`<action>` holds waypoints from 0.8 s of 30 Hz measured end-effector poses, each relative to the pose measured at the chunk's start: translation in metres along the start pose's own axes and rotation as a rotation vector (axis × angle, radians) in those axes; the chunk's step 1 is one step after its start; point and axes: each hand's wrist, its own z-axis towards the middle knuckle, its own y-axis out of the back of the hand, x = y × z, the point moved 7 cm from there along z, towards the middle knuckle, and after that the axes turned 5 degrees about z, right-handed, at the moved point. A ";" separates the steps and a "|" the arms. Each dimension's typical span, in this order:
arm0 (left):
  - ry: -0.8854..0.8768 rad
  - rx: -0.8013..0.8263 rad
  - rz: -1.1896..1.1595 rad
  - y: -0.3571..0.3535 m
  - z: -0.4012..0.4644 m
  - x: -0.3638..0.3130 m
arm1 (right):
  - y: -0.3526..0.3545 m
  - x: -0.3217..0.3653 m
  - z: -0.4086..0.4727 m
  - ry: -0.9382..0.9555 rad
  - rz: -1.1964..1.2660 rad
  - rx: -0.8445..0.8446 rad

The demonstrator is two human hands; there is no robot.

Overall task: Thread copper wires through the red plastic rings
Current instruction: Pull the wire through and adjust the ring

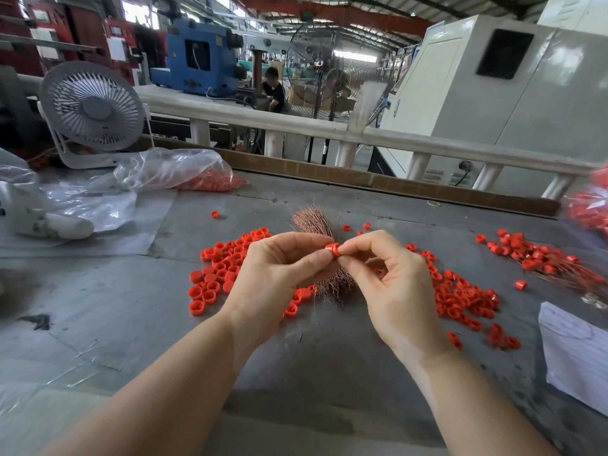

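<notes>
Both hands meet above the table (296,357) centre. The left hand (273,274) and right hand (394,284) each pinch one red ring (332,250) between thumb and forefinger. The wire bundle (312,222) lies beneath; loose rings (220,268) spread at 9 and 3 o'clock.

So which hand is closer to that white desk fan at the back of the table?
Left. The left hand is nearer the desk fan, which stands far off to its left. The right hand is farther right; both pinch one red ring.
</notes>
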 end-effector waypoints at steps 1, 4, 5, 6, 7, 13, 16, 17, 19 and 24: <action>0.001 -0.001 -0.001 0.000 0.000 0.000 | 0.000 0.000 0.000 0.002 -0.005 -0.002; 0.007 -0.005 -0.002 0.001 0.000 0.002 | 0.000 0.001 -0.001 0.005 -0.027 -0.007; 0.010 -0.005 -0.007 0.001 0.000 0.002 | 0.000 0.002 -0.001 0.004 -0.036 -0.010; 0.013 -0.005 -0.014 0.001 0.000 0.002 | 0.000 0.003 -0.001 0.009 -0.050 -0.016; 0.016 -0.005 -0.022 0.000 0.000 0.003 | 0.000 0.004 -0.001 0.024 -0.072 -0.023; 0.029 -0.009 -0.030 0.000 -0.001 0.004 | 0.000 0.010 -0.002 0.073 -0.145 -0.048; 0.037 -0.011 -0.019 0.000 -0.001 0.004 | 0.000 0.007 -0.001 0.038 -0.114 -0.047; 0.039 -0.011 -0.016 0.000 -0.001 0.005 | 0.000 0.007 -0.001 0.036 -0.111 -0.046; 0.042 -0.011 -0.012 0.000 -0.001 0.005 | 0.000 0.007 -0.001 0.037 -0.109 -0.047; 0.044 -0.016 0.003 -0.001 0.000 0.005 | -0.001 0.006 -0.001 0.028 -0.099 -0.044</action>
